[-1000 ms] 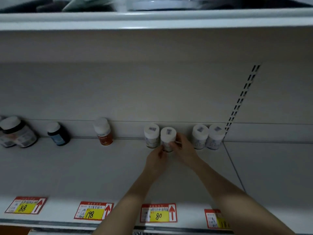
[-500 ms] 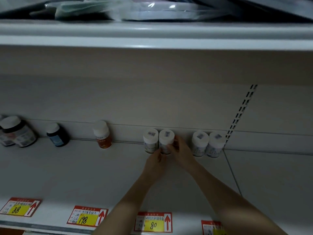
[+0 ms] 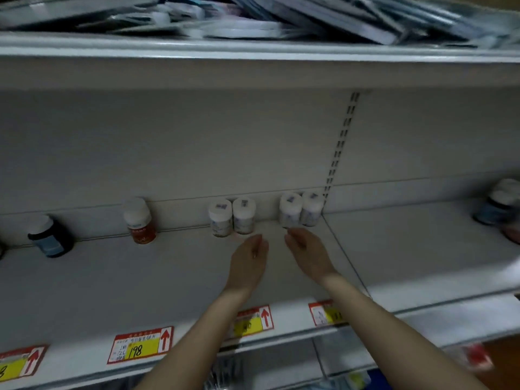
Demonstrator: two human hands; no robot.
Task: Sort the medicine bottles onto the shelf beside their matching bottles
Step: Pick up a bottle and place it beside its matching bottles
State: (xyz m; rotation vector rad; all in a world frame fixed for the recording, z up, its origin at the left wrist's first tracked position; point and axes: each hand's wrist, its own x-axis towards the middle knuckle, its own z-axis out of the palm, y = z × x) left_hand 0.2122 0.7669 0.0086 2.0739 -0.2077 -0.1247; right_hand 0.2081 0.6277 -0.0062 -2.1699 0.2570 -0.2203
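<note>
Since both hands hover empty, this placement reads as done: the left hand (image 3: 249, 266) and right hand (image 3: 306, 256) are over the shelf (image 3: 112, 277) with fingers loosely straight, gripping nothing and touching no bottle. Just past the left fingertips stands a pair of white-capped medicine bottles (image 3: 232, 218), side by side and touching. Just past the right fingertips stands a second white-capped pair (image 3: 301, 209), also touching.

All four are upright against the back panel, long axes vertical, stickered caps up and labels facing the hands; the print is too blurred to read. Well out to the left of the left hand, an amber-brown bottle (image 3: 139, 222) and a dark blue bottle (image 3: 50, 239) each stand alone and apart. Far to the right of the right hand is a blurred bottle (image 3: 498, 206) in the next bay. These singles may want partners, but no unsorted bottle is in view, so I cannot tell how much is left.
</note>
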